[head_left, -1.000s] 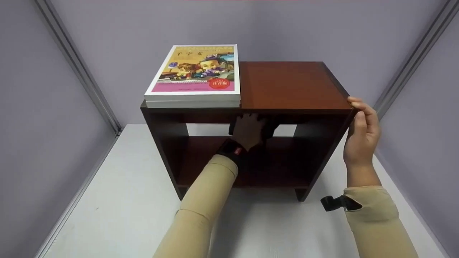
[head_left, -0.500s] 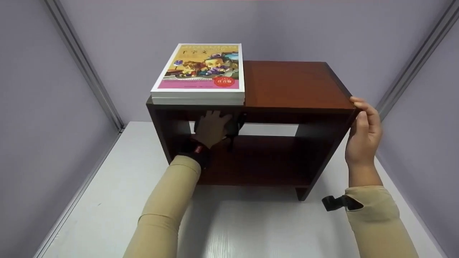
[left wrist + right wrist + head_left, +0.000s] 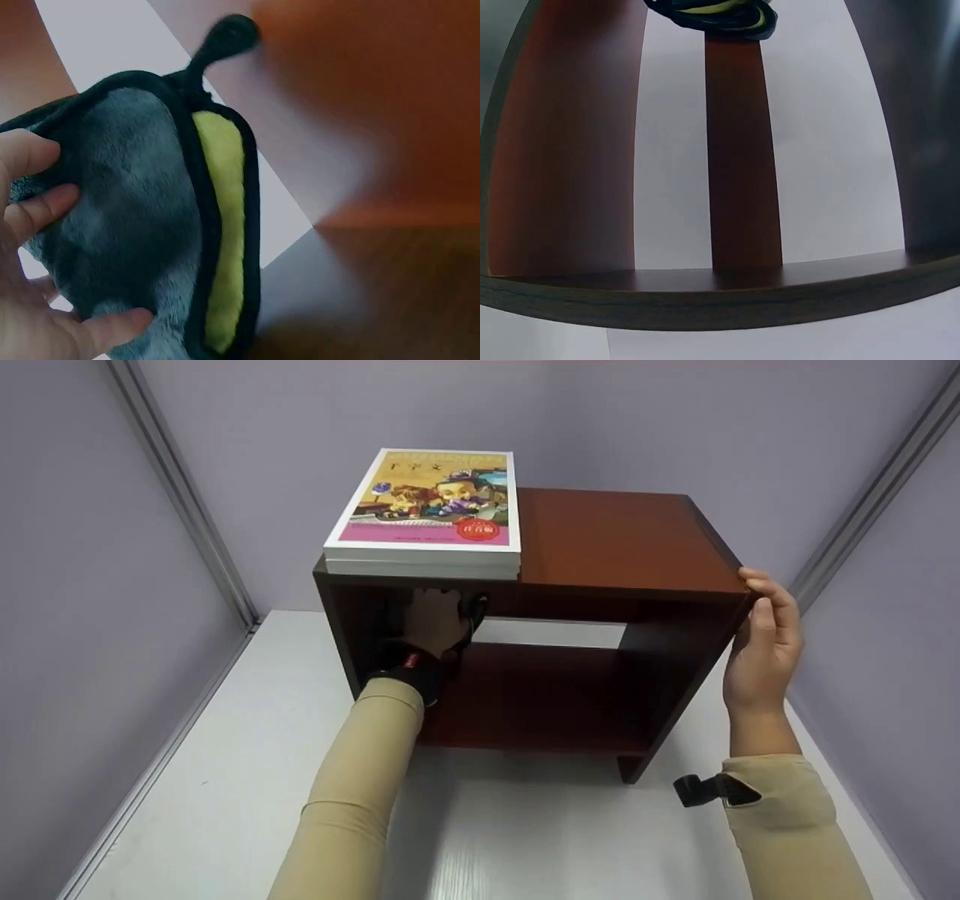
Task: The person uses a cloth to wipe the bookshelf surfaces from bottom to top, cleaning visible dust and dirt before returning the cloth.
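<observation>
Grip: grey cloth [image 3: 127, 187] is held between the fingers and thumb of the left hand [image 3: 431, 622], inside the upper opening of the brown cabinet [image 3: 622, 540], near its left side panel. Cloth is folded, so that a yellow face [image 3: 223, 232] is exposed along the dark border; a black loop [image 3: 229, 36] is seen projecting from it. Whether the panel is being touched cannot be told, the interior being dark.

Compared with 1.0 s earlier, the left hand has been shifted from beneath the middle of the cabinet top to its left end; most of this had been covered by 0.5 s ago. More of the cabinet's lower shelf [image 3: 540, 690] is thereby exposed.

Right hand [image 3: 765, 660] is rested with loosely bent fingers against the cabinet's front right corner, its place unchanged. Stacked books [image 3: 427, 502] are likewise unmoved on the left half of the cabinet top. Below the cabinet, a white surface [image 3: 225, 780] is seen.
</observation>
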The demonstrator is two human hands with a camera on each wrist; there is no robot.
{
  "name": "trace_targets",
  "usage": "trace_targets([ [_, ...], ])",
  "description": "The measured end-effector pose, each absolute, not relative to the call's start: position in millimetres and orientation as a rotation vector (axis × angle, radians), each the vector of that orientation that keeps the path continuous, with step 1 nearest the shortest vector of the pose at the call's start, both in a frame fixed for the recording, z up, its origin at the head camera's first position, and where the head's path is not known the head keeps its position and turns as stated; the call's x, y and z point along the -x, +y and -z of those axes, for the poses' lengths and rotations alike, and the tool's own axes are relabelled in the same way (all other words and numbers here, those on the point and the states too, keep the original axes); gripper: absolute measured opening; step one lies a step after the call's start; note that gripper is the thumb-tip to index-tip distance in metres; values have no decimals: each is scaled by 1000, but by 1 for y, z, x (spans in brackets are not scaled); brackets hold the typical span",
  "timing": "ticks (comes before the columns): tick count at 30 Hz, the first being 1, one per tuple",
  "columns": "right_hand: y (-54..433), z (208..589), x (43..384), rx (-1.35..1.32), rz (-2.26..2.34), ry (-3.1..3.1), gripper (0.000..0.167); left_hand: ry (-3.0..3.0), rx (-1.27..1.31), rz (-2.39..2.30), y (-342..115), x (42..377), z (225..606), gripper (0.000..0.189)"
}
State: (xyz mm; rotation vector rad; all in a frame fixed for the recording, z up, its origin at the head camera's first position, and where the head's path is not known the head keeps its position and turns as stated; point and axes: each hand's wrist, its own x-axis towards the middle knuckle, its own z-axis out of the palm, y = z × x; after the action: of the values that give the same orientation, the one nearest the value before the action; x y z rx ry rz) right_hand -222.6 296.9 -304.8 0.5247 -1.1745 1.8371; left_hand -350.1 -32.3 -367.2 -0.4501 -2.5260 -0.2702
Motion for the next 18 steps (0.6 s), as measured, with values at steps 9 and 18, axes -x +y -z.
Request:
trace_targets([
  [9, 295, 306, 227, -511, -1802, -1126, 21, -2760, 208, 224, -6, 337, 352, 46],
  [18, 292, 306, 230, -506, -1780, -1116, 20, -2740, 288, 24, 41, 353, 381, 41],
])
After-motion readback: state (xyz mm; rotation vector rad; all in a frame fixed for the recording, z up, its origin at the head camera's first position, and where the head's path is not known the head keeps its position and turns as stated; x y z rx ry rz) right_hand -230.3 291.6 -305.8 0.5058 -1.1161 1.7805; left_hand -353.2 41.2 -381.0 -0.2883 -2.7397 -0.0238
